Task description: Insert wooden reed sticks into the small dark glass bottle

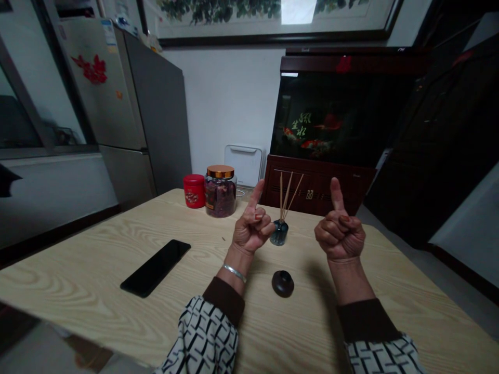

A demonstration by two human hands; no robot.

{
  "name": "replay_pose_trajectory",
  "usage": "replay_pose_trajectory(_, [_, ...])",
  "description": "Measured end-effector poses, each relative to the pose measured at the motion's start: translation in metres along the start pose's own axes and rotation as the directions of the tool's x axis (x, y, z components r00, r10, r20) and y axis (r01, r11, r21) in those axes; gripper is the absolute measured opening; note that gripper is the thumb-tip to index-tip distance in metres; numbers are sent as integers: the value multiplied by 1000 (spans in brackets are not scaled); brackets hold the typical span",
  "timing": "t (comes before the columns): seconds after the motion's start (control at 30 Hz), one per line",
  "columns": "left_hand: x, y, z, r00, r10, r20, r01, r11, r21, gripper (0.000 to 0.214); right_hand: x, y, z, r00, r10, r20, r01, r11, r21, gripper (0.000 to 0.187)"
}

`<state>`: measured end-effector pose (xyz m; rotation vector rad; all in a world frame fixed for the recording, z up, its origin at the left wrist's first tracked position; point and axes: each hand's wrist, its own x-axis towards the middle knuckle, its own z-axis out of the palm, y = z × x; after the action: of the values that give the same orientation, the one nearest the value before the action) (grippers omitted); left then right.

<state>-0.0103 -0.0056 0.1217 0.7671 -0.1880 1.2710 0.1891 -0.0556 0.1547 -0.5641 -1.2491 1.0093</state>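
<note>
My left hand [251, 228] is raised over the table with the index finger stretched up and the other fingers curled in against the palm. In the same pose, my right hand [340, 236] stands farther right; both hold nothing. A small glass reed diffuser [279, 234] with several thin sticks is between them, partly behind my left fingers; I cannot tell whether they touch it. Nearer to me, between my wrists, lies a dark round cap-like piece [283, 284] with a raised black centre. A black smartphone [156, 268] rests flat to the left.
The light wooden table [93, 265] spans the foreground. Toward its back edge stand a red canister [194, 191] and a glass jar [220, 195] with a copper lid and dark purplish contents. Behind are a fridge [163, 104], a white panel [245, 162] and a dark aquarium [331, 119].
</note>
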Motion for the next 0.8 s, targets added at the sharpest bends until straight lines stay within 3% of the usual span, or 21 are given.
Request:
replay_pose_trajectory(0.17, [-3,2,-5,999,-37,-28,37,999,20,76,0,3,-6,1000,5,-2,-5,996,84,70])
replay_pose_trajectory(0.27, [-5,-2,-22,989,-113,-93,121,989,87,66,4,20,-16,998,57,10,-58,994,91,60])
replay_pose_trajectory(0.33, [-7,-10,-43,964,-186,-192,221,958,180,59,10,42,-26,986,157,-47,-159,987,-32,46])
replay_pose_trajectory(0.4, [-12,-21,-68,912,-211,-351,328,891,315,53,16,73,-35,952,237,-191,-281,927,-249,37])
replay_pose_trajectory(0.47, [-17,-33,-92,855,-137,-500,385,814,436,48,21,108,-41,912,246,-329,-381,803,-457,46])
replay_pose_trajectory(0.53, [-21,-43,-110,828,-96,-552,432,737,520,45,27,140,-45,904,232,-360,-403,742,-535,60])
replay_pose_trajectory(0.67, [-25,-55,-124,886,-46,-461,394,597,699,49,31,177,-46,960,200,-197,-281,678,-679,63])
replay_pose_trajectory(0.8, [-29,-60,-125,947,-76,-312,312,447,838,75,19,170,-46,967,235,-99,-231,642,-732,60])
